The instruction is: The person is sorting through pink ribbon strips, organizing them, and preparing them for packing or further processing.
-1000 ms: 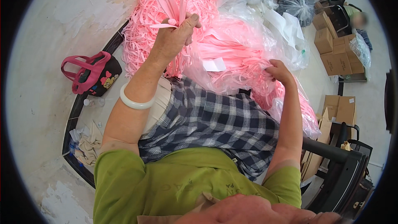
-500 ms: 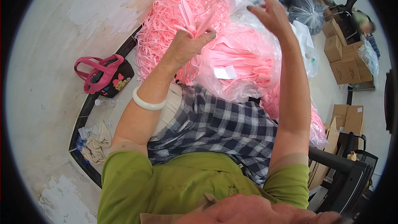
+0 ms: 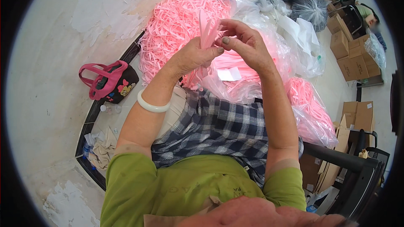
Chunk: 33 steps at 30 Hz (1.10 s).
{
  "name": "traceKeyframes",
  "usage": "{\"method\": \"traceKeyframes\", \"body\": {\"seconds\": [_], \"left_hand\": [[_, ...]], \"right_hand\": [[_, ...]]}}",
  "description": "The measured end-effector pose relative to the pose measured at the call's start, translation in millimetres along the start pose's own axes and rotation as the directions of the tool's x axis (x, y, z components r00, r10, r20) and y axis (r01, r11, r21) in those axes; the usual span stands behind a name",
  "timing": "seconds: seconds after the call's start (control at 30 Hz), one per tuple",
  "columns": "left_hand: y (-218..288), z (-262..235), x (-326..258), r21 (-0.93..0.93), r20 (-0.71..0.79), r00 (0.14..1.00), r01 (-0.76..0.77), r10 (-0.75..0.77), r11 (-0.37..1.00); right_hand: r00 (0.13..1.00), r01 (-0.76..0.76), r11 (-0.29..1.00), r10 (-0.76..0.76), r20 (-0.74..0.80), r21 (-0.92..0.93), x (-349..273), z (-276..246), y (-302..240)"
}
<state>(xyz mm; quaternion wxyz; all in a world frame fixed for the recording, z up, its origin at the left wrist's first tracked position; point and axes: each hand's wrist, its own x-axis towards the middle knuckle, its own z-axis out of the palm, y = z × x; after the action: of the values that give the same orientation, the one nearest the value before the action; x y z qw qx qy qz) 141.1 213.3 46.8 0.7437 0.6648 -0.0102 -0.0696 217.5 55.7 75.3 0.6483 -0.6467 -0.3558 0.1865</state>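
Observation:
My left hand (image 3: 194, 55) is closed round a small bundle of flat pink strips (image 3: 205, 29), whose upper ends fan upward from the fist while others hang below it. My right hand (image 3: 249, 47) meets the bundle from the right, thumb and fingers bent in at the strips' edge; the exact contact is partly hidden. Behind the left hand rises a big tangled heap of pink strips (image 3: 168, 25). Under my right wrist lies an opened clear plastic bag of neatly laid pink strips (image 3: 242, 85), with a white slip of paper (image 3: 229, 74) on top.
A pink and dark handbag (image 3: 113, 82), a clear bottle (image 3: 111, 108) and a beige cloth (image 3: 103, 149) lie along the left wall. More bagged pink strips (image 3: 309, 117) are at right. Farther off are black plastic bags (image 3: 309, 10), cardboard boxes (image 3: 351, 65) and a person (image 3: 368, 17).
My right hand has come down and left from its raised, spread position to the strips in my left hand. The left hand keeps its hold. The view has shifted slightly.

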Motion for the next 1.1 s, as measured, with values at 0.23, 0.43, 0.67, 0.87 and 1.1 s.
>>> {"method": "traceKeyframes", "body": {"seconds": [0.23, 0.43, 0.67, 0.87, 1.1], "left_hand": [[-4.0, 0.4, -0.2, -0.133, 0.159, 0.986, 0.075, -0.054, 0.988], [0.1, 5.5, 2.5, -0.11, 0.068, 0.997, 0.054, -0.047, 0.992], [34.9, 3.3, 16.1, -0.123, -0.071, 0.984, -0.17, 0.162, 0.978], [117.8, 43.6, 22.2, -0.247, 0.079, 0.94, -0.303, 0.331, 0.92], [156.8, 72.4, -16.8, -0.441, 0.166, 0.78, -0.489, 0.604, 0.752]], "right_hand": [[0.999, -0.043, 0.998, 0.043, -0.002, 0.055, -7.8, 3.8, 21.9], [0.964, 0.003, 0.992, 0.03, -0.265, 0.123, -23.6, 9.7, 40.4], [0.92, -0.342, 0.814, 0.392, -0.01, 0.469, -102.1, 24.5, 83.2], [0.9, -0.418, 0.682, 0.224, 0.373, 0.6, -105.8, 85.5, 82.7], [0.996, 0.079, 0.275, -0.05, -0.068, 0.958, -86.1, 73.3, 51.6]]}}
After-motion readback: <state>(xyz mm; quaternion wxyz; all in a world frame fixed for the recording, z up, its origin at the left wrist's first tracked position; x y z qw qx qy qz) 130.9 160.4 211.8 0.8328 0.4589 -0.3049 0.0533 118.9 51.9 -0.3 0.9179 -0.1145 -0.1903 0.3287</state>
